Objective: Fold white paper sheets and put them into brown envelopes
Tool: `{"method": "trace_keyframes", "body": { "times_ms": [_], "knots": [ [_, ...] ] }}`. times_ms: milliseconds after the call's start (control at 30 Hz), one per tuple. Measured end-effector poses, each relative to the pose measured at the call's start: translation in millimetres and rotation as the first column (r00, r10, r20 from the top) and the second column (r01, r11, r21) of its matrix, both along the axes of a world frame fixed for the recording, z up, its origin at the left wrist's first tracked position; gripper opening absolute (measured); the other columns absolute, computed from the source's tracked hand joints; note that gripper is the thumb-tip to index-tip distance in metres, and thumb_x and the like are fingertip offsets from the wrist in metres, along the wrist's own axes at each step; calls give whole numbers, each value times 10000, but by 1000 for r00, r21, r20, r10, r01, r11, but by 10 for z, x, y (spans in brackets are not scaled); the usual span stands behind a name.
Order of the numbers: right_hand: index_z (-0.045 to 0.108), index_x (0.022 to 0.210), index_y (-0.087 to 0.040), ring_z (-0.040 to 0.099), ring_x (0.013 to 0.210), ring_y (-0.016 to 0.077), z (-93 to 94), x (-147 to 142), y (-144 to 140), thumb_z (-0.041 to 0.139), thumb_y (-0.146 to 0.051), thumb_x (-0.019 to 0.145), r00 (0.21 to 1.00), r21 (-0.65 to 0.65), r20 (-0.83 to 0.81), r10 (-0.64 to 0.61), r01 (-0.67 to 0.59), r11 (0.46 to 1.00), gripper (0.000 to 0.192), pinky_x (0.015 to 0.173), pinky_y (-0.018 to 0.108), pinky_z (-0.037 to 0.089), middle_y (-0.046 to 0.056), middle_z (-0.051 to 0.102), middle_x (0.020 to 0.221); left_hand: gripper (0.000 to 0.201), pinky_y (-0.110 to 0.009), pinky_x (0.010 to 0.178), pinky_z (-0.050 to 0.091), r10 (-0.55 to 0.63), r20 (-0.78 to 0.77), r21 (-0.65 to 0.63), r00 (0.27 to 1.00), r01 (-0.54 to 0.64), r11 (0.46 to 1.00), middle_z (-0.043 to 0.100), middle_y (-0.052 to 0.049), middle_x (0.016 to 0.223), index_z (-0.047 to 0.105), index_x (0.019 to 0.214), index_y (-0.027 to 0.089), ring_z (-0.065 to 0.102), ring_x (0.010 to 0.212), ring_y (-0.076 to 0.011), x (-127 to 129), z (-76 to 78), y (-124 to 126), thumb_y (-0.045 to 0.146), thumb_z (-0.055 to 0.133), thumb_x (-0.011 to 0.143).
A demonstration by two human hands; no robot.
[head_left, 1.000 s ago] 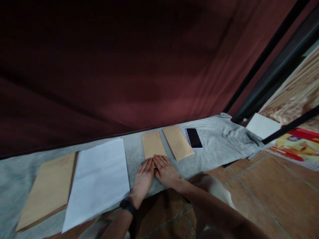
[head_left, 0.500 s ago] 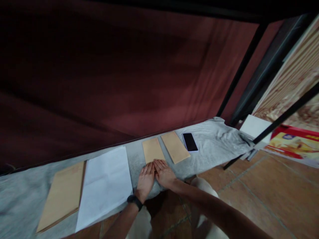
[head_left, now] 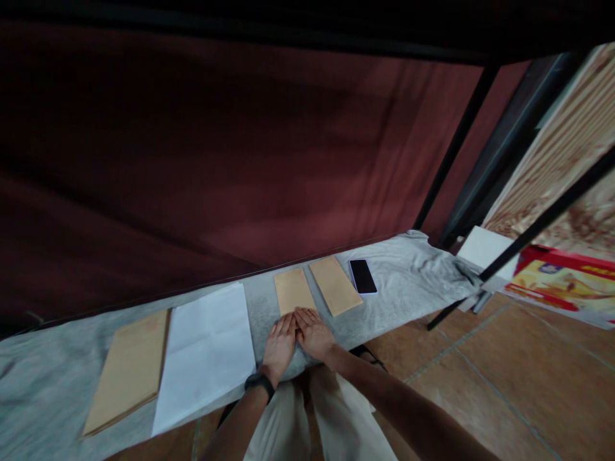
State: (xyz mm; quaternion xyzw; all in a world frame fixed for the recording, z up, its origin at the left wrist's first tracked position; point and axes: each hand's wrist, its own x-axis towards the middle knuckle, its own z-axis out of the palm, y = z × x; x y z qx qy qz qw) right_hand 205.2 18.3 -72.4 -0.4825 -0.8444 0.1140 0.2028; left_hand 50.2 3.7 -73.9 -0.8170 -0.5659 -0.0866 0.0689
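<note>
My left hand [head_left: 279, 346] and my right hand [head_left: 312, 333] lie flat, palms down, side by side on the grey cloth [head_left: 408, 282] covering a low table. Their fingertips touch the near edge of a small tan envelope [head_left: 293, 289]. A second tan envelope [head_left: 335, 285] lies just right of it, and a black phone [head_left: 362, 276] right of that. White paper sheets [head_left: 205, 351] lie left of my left hand, with a larger brown envelope stack [head_left: 129, 370] further left. A dark watch sits on my left wrist.
A dark red curtain [head_left: 230, 166] hangs behind the table. Black metal poles [head_left: 542, 224] cross at the right, near a white sheet [head_left: 485, 248] and a red-and-yellow printed box [head_left: 562, 282]. Brown tile floor [head_left: 504, 384] spreads to the right. My light trousers show below.
My hands have stayed flat at the small envelope's near edge. The view has tilted and drifted, so the table sits smaller and my trousers now show.
</note>
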Motion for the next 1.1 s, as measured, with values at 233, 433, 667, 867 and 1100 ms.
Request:
{"method": "trace_keyframes", "body": {
  "times_ms": [233,433,667,867,1100],
  "knots": [
    [486,1518,-76,416,1486,222,-22,-2,1,502,-241,979,1000,-5,16,2,-2,1000,564,1272,390,290,131,472,1583,544,-432,1131,462,2,19,-26,1000,-1,1000,595,-180,1467,514,1476,95,550,1370,-257,-4,28,-24,100,352,957],
    [495,1513,-83,418,1485,226,-12,11,-9,491,-236,995,999,1,32,17,-17,1000,540,1272,391,280,131,477,1581,550,-409,1146,454,8,-43,-55,999,-11,998,581,-166,1489,530,1461,106,529,1399,-235,-11,-22,-27,63,353,942],
    [507,1501,-77,439,1471,228,-17,40,-87,505,-232,999,999,33,50,12,-13,999,526,1258,396,296,152,487,1568,600,-431,1139,473,-27,-72,-59,997,23,998,593,-165,1479,533,1463,118,518,1414,-244,-22,-25,-58,28,360,896],
    [517,1501,-126,476,1444,231,-83,140,-234,514,-242,1003,1000,111,7,-29,28,993,511,1247,434,313,135,530,1539,554,-424,1136,473,-22,-42,-64,999,19,998,622,-157,1449,586,1413,111,555,1382,-243,-36,21,-99,58,389,897],
    [520,1502,-119,504,1422,248,-154,140,-240,483,-261,1006,999,149,-20,-39,42,988,518,1245,443,320,134,537,1531,514,-419,1173,422,22,141,-2,990,-22,1000,584,-126,1500,566,1440,147,519,1409,-224,12,130,-19,185,403,954]
  ]
}}
